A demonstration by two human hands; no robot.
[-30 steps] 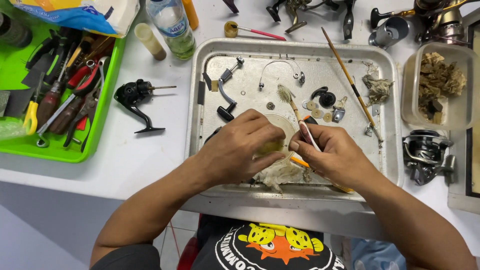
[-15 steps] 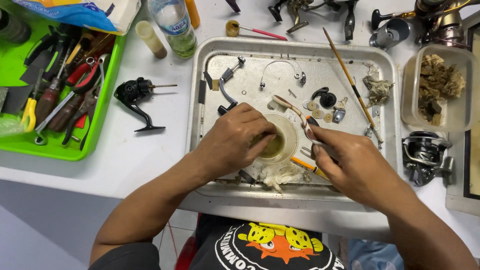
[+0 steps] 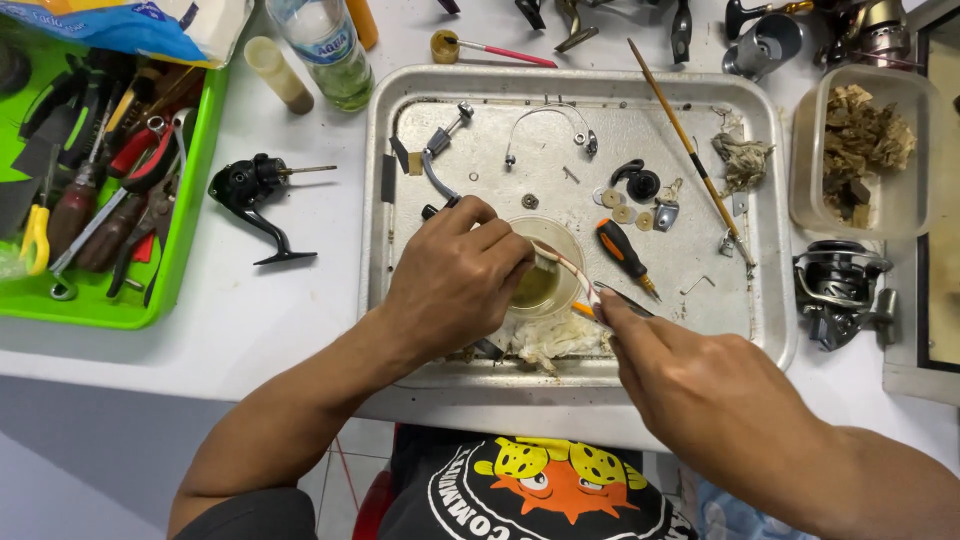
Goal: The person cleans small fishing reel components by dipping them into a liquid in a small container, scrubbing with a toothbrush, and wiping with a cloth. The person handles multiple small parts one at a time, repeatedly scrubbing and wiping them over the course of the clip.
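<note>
The left hand (image 3: 455, 285) curls its fingers round a small cup (image 3: 540, 280) of yellowish liquid in the metal tray (image 3: 770, 200), just above a rag (image 3: 550, 340). The right hand (image 3: 700, 390) pinches a thin brush (image 3: 570, 272), tip at the cup. Best to keep that cup steady and dip lightly.

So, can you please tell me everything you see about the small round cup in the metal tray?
The small cup is round, shallow and looks like clear plastic, with yellowish-green liquid inside. It stands upright on the metal tray, near its front edge. The left hand covers its left side, fingers at the rim. A thin brush, held by the right hand, reaches over its right rim. A crumpled cloth lies just in front, and a small orange-handled screwdriver lies to its right.
</note>
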